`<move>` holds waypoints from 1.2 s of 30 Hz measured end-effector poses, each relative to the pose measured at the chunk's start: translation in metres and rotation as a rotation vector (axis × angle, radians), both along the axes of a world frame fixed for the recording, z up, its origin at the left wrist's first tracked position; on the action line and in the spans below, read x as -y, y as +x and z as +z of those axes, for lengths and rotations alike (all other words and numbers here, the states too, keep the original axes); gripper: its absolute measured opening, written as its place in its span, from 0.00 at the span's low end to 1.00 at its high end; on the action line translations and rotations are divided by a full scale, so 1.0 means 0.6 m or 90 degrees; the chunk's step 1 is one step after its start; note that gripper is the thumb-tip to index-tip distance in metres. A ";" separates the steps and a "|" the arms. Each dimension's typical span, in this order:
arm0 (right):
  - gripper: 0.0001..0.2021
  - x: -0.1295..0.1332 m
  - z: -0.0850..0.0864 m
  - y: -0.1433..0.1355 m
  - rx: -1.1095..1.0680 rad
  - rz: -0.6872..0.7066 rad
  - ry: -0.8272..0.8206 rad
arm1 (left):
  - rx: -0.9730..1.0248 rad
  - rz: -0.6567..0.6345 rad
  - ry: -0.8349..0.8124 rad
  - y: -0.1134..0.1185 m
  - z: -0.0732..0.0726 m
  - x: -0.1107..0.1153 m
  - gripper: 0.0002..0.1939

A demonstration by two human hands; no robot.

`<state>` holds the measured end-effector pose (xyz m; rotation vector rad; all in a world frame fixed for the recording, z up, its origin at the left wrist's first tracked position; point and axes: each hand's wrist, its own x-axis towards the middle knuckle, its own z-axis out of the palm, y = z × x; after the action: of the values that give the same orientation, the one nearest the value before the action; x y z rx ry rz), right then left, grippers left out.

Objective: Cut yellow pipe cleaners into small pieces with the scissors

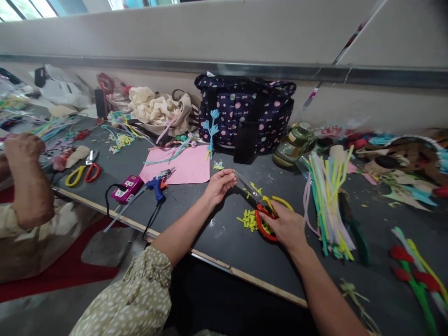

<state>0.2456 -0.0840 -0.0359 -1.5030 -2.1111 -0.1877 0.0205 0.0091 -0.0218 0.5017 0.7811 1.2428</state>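
Observation:
My right hand is wrapped round the red and yellow handles of a pair of scissors, whose blades point toward my left hand. The fingertips of my left hand are pinched together by the blade tips; whatever lies between them is too small to make out. Beneath the scissors lies a heap of short yellow-green snippets, with a few more near the blades. Farther back, a small pile of pale blue and yellow bits rests on the dark table.
Left of me are a blue glue gun, a purple power strip and pink paper. A dark patterned bag, phone and green jar stand behind. Pastel stems lie right. Another person's arm is at left.

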 end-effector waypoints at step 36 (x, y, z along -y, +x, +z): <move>0.22 0.003 0.009 -0.009 0.041 -0.067 -0.117 | 0.040 0.014 0.001 -0.007 -0.001 -0.003 0.12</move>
<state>0.2404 -0.0856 -0.0307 -1.7388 -2.1491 -0.0825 0.0161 0.0112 -0.0221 0.4547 0.7341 1.2747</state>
